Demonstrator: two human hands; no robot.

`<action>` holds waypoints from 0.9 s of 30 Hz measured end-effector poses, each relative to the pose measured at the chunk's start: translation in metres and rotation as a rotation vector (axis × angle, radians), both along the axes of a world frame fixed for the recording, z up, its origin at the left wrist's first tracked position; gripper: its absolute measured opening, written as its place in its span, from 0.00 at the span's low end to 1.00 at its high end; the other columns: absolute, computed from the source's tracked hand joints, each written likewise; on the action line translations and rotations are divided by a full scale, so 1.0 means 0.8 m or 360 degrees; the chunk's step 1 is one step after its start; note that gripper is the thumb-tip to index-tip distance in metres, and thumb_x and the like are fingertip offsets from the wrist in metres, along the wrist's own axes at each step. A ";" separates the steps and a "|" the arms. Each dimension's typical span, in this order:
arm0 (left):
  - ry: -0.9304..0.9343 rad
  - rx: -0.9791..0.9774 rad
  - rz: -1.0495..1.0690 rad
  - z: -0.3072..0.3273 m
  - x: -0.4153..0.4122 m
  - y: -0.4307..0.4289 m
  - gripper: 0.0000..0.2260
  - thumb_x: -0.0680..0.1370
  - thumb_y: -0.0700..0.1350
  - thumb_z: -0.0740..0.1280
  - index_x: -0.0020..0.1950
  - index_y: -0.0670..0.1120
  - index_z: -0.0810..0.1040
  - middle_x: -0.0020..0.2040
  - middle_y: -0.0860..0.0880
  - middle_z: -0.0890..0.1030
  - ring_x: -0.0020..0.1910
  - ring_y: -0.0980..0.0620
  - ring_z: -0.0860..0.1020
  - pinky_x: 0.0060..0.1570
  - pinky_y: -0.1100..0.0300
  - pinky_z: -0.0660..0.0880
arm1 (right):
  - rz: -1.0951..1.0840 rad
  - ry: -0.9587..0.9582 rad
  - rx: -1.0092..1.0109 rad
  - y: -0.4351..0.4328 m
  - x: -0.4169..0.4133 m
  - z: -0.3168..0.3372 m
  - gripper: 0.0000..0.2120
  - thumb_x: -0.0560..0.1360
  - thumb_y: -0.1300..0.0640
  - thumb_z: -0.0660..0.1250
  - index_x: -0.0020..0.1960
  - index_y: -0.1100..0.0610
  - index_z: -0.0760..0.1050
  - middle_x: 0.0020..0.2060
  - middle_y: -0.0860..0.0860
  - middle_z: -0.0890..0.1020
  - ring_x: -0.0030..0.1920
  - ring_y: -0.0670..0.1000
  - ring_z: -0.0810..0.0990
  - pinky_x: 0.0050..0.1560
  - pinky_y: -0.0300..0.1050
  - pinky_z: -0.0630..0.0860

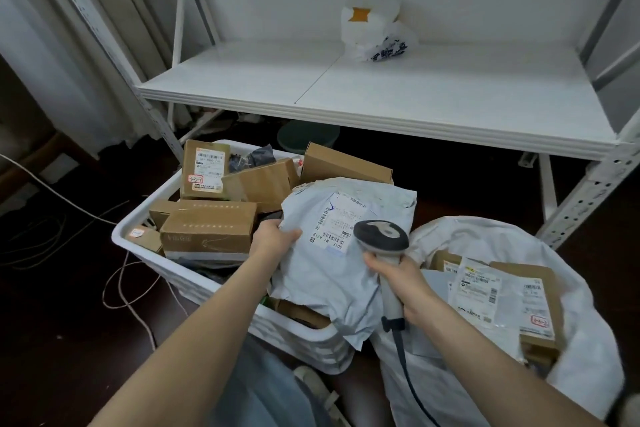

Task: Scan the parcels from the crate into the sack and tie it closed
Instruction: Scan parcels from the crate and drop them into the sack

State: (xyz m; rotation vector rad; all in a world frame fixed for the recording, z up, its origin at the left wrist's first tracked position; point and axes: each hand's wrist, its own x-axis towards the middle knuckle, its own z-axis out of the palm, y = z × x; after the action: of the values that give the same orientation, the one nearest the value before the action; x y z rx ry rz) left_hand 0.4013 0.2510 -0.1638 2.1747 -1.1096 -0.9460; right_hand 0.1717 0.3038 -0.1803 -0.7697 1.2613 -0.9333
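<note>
From my head camera, my left hand (277,236) pinches the left edge of a grey plastic mailer (329,281), with the thumb on top and the fingers tucked under it. The mailer lies across the right end of the white crate (187,279), and its printed label (337,222) faces up. My right hand (398,284) is wrapped tight round the handle of the scanner (381,237). The scanner's dark head hangs just over the label's lower right corner, and its cord (408,374) trails down toward me. The crate is heaped with parcels, among them a long cardboard box (207,229) beside my left hand and an upright labelled box (206,170) at the far side. Right of the crate, the white sack (485,236) gapes open, touching the mailer's edge. Inside it are a labelled flat packet (474,291) and a brown box (533,291). Behind stands a white shelf (415,97) with a plastic bag (374,31) on it.
</note>
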 end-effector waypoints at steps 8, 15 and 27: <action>-0.0032 -0.0210 -0.1080 0.137 -0.044 0.007 0.07 0.78 0.44 0.68 0.46 0.40 0.80 0.41 0.48 0.82 0.40 0.52 0.79 0.44 0.56 0.76 | -0.0513 0.0205 -0.0423 -0.020 -0.062 0.076 0.21 0.68 0.61 0.77 0.59 0.61 0.76 0.47 0.53 0.83 0.44 0.49 0.81 0.50 0.47 0.78; -0.0624 -0.0687 -0.1960 0.189 -0.164 0.026 0.04 0.76 0.36 0.66 0.42 0.37 0.77 0.40 0.48 0.76 0.41 0.49 0.75 0.45 0.58 0.71 | -0.0322 0.0114 -0.0530 0.007 -0.108 0.134 0.18 0.67 0.69 0.75 0.56 0.66 0.78 0.46 0.56 0.83 0.43 0.50 0.82 0.47 0.45 0.78; -0.0952 -0.1200 -0.0687 0.119 -0.182 0.096 0.29 0.72 0.46 0.74 0.71 0.46 0.69 0.62 0.41 0.72 0.60 0.41 0.72 0.56 0.48 0.74 | -0.0757 0.0062 -0.0324 0.063 -0.141 0.124 0.16 0.68 0.68 0.74 0.55 0.63 0.77 0.44 0.55 0.83 0.46 0.55 0.83 0.53 0.52 0.79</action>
State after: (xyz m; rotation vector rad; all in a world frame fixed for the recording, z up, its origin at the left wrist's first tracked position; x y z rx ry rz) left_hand 0.2560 0.3280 -0.0684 1.6149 -1.8850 0.0566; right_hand 0.0589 0.3543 -0.0808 -0.6557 1.4284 -1.4544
